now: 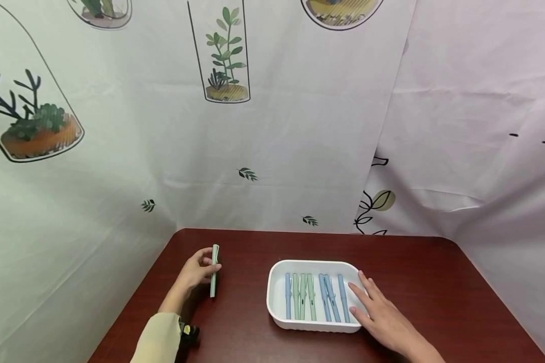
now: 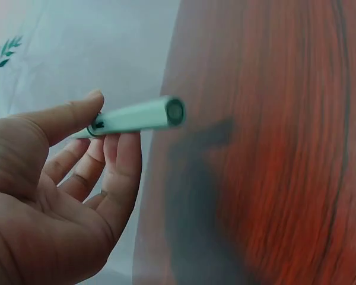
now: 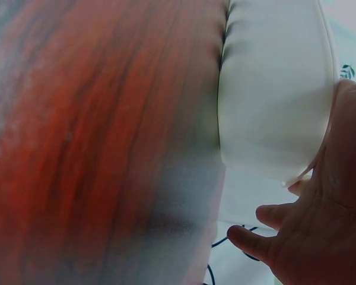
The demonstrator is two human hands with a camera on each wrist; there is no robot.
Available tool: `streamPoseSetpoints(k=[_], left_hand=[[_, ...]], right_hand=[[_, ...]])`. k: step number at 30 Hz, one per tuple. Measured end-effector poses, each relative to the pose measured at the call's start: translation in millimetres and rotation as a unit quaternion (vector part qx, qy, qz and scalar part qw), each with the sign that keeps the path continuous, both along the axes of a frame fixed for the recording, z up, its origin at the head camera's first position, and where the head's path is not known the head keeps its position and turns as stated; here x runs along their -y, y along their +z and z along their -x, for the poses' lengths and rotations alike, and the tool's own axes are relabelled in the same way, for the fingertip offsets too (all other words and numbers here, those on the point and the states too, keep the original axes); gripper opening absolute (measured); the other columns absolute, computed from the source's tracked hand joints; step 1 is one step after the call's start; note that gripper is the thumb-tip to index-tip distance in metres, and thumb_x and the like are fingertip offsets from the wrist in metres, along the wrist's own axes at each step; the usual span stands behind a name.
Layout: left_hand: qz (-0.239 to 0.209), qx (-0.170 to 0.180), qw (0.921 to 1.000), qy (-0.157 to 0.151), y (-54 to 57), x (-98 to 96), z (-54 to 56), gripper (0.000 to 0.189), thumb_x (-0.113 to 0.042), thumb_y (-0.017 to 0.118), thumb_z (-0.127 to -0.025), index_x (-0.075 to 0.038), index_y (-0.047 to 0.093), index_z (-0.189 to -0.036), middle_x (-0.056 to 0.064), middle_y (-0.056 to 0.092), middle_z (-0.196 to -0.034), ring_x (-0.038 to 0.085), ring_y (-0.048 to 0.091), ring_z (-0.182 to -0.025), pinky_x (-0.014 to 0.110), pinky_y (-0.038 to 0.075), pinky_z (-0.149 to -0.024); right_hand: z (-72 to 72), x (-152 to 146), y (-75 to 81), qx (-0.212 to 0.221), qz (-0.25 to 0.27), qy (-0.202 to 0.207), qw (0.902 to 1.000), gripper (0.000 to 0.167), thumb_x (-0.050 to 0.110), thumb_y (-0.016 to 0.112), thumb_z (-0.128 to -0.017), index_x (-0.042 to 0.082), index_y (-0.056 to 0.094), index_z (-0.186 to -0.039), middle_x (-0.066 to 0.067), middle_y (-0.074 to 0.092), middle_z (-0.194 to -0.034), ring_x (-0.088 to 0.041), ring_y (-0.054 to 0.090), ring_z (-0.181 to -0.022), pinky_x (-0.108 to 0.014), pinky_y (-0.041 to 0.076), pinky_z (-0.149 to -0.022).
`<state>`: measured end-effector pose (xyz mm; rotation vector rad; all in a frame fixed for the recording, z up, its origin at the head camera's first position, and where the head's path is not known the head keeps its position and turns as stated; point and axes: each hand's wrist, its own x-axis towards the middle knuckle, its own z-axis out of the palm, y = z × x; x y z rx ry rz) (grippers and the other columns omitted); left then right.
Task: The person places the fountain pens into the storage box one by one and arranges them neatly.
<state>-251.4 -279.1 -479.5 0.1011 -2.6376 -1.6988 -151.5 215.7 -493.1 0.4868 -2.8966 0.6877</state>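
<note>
My left hand (image 1: 196, 270) pinches a pale green pen (image 1: 214, 282) between thumb and fingers, left of the tray. In the left wrist view the pen (image 2: 139, 116) points its round end to the right, raised above the tabletop, where a dark shadow falls. A white tray (image 1: 315, 325) with rounded corners stands on the table. Green pens (image 1: 303, 297) and blue pens (image 1: 330, 297) lie side by side in it, in two groups. My right hand (image 1: 383, 317) rests at the tray's right rim, fingers spread; in the right wrist view its thumb side lies along the rim.
The dark red wooden table (image 1: 240, 333) ends at a white cloth backdrop (image 1: 277, 131) printed with plants, which hangs behind it and at both sides. A black wrist device (image 1: 189, 335) sits at my left sleeve (image 1: 156, 339).
</note>
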Motion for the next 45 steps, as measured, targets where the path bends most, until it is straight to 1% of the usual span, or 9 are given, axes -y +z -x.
streamPoseSetpoints(k=[8,11,17,23,28,32,35,41,45], left_hand=[[-0.082,0.0,0.9963,-0.028,10.5,-15.3,-11.0,0.064,-0.015,0.08,-0.089,-0.004,0.048,-0.143,0.009,0.057,-0.106,0.018,0.066,-0.084,0.041,0.06,-0.075],[-0.1,-0.003,0.9939,-0.045,14.5,-21.8,-14.2,0.064,-0.014,0.079,-0.089,-0.003,0.047,-0.143,0.008,0.06,-0.105,0.017,0.067,-0.085,0.04,0.06,-0.076],[-0.131,-0.005,0.9891,-0.067,20.7,-36.0,-19.9,0.063,-0.011,0.077,-0.09,0.0,0.045,-0.144,0.006,0.062,-0.103,0.018,0.068,-0.085,0.04,0.06,-0.075],[-0.143,-0.005,0.9868,-0.076,22.1,-47.0,-23.8,0.062,-0.009,0.078,-0.088,0.0,0.047,-0.141,0.007,0.062,-0.103,0.022,0.072,-0.088,0.039,0.061,-0.075],[-0.151,-0.009,0.9849,-0.085,24.3,-56.7,-25.2,0.062,-0.008,0.079,-0.087,0.0,0.047,-0.14,0.005,0.062,-0.1,0.018,0.071,-0.084,0.038,0.061,-0.073],[-0.153,-0.014,0.9839,-0.092,27.7,-65.6,-26.0,0.062,-0.007,0.079,-0.087,-0.002,0.046,-0.14,0.002,0.063,-0.096,0.014,0.068,-0.082,0.036,0.06,-0.071],[-0.151,-0.02,0.9837,-0.095,30.7,-72.2,-26.8,0.064,-0.007,0.079,-0.086,-0.004,0.046,-0.141,0.002,0.063,-0.095,0.015,0.067,-0.08,0.037,0.06,-0.07],[-0.157,-0.025,0.9811,-0.111,35.7,-85.0,-28.3,0.069,-0.006,0.079,-0.085,-0.003,0.043,-0.143,0.005,0.062,-0.097,0.016,0.066,-0.079,0.044,0.061,-0.072],[-0.166,-0.02,0.9782,-0.122,37.3,-94.1,-28.1,0.071,-0.005,0.079,-0.085,-0.003,0.04,-0.145,0.005,0.062,-0.097,0.014,0.067,-0.081,0.042,0.061,-0.072]], right_hand=[[-0.1,0.5,-0.6,0.001,0.006,0.001,1.0,0.059,0.046,0.059,-0.1,0.017,0.05,-0.151,-0.014,0.024,-0.167,-0.047,0.029,-0.148,-0.069,0.039,-0.103],[0.3,0.3,0.0,0.003,0.005,0.0,1.0,0.059,0.046,0.059,-0.1,0.017,0.05,-0.151,-0.015,0.024,-0.167,-0.047,0.028,-0.148,-0.068,0.039,-0.104],[1.0,0.0,-0.3,0.002,0.001,-0.002,1.0,0.06,0.047,0.059,-0.1,0.018,0.05,-0.151,-0.015,0.024,-0.166,-0.047,0.029,-0.148,-0.067,0.038,-0.106],[1.0,0.4,-0.7,-0.001,0.003,-0.002,1.0,0.059,0.047,0.059,-0.1,0.018,0.05,-0.151,-0.014,0.024,-0.167,-0.047,0.029,-0.148,-0.067,0.038,-0.105],[1.1,0.8,-1.2,-0.006,0.002,0.0,1.0,0.058,0.045,0.06,-0.1,0.017,0.051,-0.151,-0.014,0.025,-0.166,-0.047,0.029,-0.147,-0.067,0.038,-0.105],[1.0,0.4,-1.0,-0.001,0.002,-0.002,1.0,0.059,0.046,0.059,-0.1,0.018,0.05,-0.151,-0.014,0.024,-0.167,-0.047,0.029,-0.148,-0.068,0.038,-0.105],[1.1,0.1,-0.8,0.003,0.002,-0.004,1.0,0.06,0.047,0.058,-0.1,0.018,0.05,-0.151,-0.014,0.024,-0.167,-0.047,0.028,-0.148,-0.069,0.038,-0.105],[1.0,0.3,-1.7,0.003,0.002,-0.003,1.0,0.059,0.046,0.059,-0.101,0.018,0.05,-0.152,-0.014,0.024,-0.167,-0.047,0.028,-0.148,-0.068,0.037,-0.106],[0.9,0.2,-2.0,-0.001,0.004,-0.003,1.0,0.059,0.046,0.059,-0.1,0.018,0.05,-0.152,-0.014,0.024,-0.167,-0.046,0.028,-0.148,-0.068,0.038,-0.106]])
